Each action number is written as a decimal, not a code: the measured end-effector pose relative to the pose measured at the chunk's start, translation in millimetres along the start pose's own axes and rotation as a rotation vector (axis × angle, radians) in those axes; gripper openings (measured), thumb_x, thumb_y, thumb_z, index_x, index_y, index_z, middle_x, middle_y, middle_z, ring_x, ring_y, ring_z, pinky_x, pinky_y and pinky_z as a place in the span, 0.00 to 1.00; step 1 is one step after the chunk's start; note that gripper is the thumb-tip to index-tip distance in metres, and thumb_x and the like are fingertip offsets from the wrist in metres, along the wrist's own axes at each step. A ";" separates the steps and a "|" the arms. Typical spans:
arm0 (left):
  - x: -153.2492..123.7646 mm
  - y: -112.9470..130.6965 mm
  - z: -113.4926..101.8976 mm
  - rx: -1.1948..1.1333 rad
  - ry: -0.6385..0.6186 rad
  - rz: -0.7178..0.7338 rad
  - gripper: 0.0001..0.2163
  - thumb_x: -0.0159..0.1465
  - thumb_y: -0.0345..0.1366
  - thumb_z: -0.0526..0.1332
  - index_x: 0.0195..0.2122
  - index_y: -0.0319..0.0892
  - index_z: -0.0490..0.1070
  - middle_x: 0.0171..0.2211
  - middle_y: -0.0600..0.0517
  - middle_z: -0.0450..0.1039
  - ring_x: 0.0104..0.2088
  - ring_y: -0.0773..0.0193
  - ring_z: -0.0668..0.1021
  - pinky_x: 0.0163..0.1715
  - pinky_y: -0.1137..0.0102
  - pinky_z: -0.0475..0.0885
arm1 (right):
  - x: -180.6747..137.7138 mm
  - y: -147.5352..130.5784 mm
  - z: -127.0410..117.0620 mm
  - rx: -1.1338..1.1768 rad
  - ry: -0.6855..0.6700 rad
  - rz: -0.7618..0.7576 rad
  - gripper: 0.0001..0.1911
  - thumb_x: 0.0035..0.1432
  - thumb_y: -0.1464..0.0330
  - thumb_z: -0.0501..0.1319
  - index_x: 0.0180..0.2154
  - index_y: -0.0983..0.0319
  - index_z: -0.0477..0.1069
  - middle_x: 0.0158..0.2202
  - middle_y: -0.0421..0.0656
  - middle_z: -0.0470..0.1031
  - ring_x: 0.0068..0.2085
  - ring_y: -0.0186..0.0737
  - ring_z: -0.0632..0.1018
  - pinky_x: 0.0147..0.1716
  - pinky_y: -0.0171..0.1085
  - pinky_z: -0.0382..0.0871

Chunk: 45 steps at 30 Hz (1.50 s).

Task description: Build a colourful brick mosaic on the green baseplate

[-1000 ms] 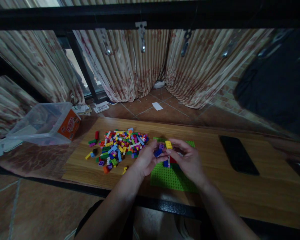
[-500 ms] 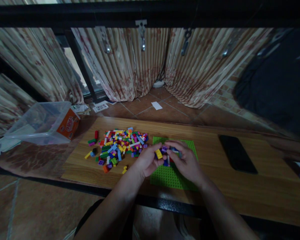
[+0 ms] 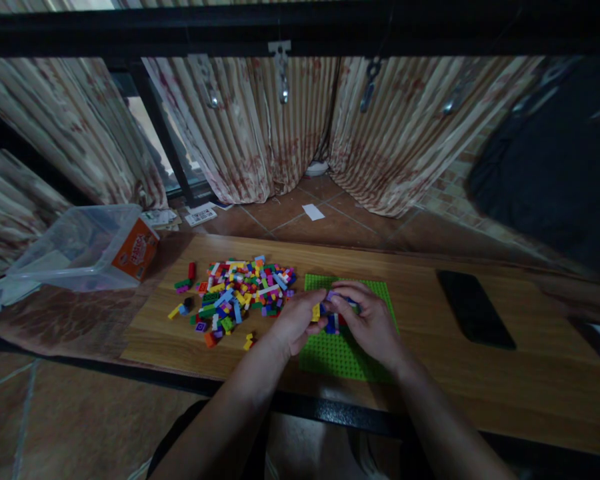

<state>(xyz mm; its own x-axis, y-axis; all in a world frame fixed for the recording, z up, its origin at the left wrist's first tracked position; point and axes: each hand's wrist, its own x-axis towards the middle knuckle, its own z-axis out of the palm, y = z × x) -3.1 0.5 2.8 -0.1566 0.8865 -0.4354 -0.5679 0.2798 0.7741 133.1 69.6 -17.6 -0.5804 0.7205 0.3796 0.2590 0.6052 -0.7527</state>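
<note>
Above the green baseplate (image 3: pixel 347 357), my two hands meet with their fingertips close together. My left hand (image 3: pixel 299 320) is closed around a yellow toy brick (image 3: pixel 316 312), which its thumb partly covers. Pinched at the fingertips of my right hand (image 3: pixel 365 317) is a purple brick (image 3: pixel 331 295), right against the bricks on the left side. Whether the purple and yellow bricks are joined cannot be seen. Below the fingers, blue and red bricks (image 3: pixel 334 325) show on the baseplate, partly hidden by my right hand.
Left of the baseplate lies a spread-out pile of coloured bricks (image 3: pixel 240 293) on the wooden table (image 3: pixel 415 313). A clear plastic box (image 3: pixel 75 250) with an orange label stands at the far left. A black phone (image 3: pixel 475 309) lies to the right. Curtains hang behind.
My fingers have drawn closer together over the bricks. The yellow brick has turned and is more covered by my left thumb, and the purple one is more hidden.
</note>
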 end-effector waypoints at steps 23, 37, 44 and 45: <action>6.6 4.3 -3.7 0.123 0.039 0.024 0.14 0.59 0.44 0.63 0.31 0.36 0.76 0.28 0.48 0.74 0.17 0.77 0.65 0.15 0.79 0.50 | 3.2 11.5 -27.0 0.191 0.097 0.258 0.12 0.56 0.59 0.63 0.38 0.59 0.77 0.40 0.44 0.80 0.42 0.43 0.78 0.45 0.45 0.71; 9.9 16.5 -9.5 -0.031 0.241 -0.008 0.16 0.64 0.45 0.57 0.30 0.36 0.73 0.26 0.49 0.73 0.17 0.75 0.68 0.14 0.79 0.55 | 5.1 27.9 -33.5 -0.142 -0.032 0.163 0.09 0.58 0.63 0.59 0.36 0.57 0.76 0.38 0.44 0.76 0.41 0.43 0.76 0.43 0.44 0.69; 8.6 17.3 -7.6 -0.064 0.261 0.001 0.11 0.65 0.37 0.56 0.31 0.36 0.73 0.26 0.49 0.73 0.21 0.71 0.74 0.18 0.79 0.64 | 6.9 25.5 -25.9 -0.188 -0.082 0.129 0.09 0.59 0.64 0.58 0.37 0.59 0.76 0.38 0.44 0.75 0.41 0.43 0.75 0.45 0.45 0.67; 8.8 17.0 -7.5 -0.065 0.264 0.003 0.10 0.65 0.35 0.56 0.31 0.36 0.72 0.26 0.49 0.73 0.22 0.70 0.75 0.19 0.78 0.65 | 7.4 25.3 -23.7 -0.192 -0.089 0.125 0.09 0.60 0.64 0.58 0.37 0.59 0.76 0.38 0.44 0.75 0.42 0.43 0.75 0.45 0.45 0.67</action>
<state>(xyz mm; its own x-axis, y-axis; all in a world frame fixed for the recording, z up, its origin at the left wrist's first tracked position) -20.2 10.3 8.7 -0.3591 0.7578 -0.5447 -0.6163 0.2458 0.7482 153.7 98.3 -21.1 -0.5983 0.7661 0.2345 0.4704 0.5728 -0.6712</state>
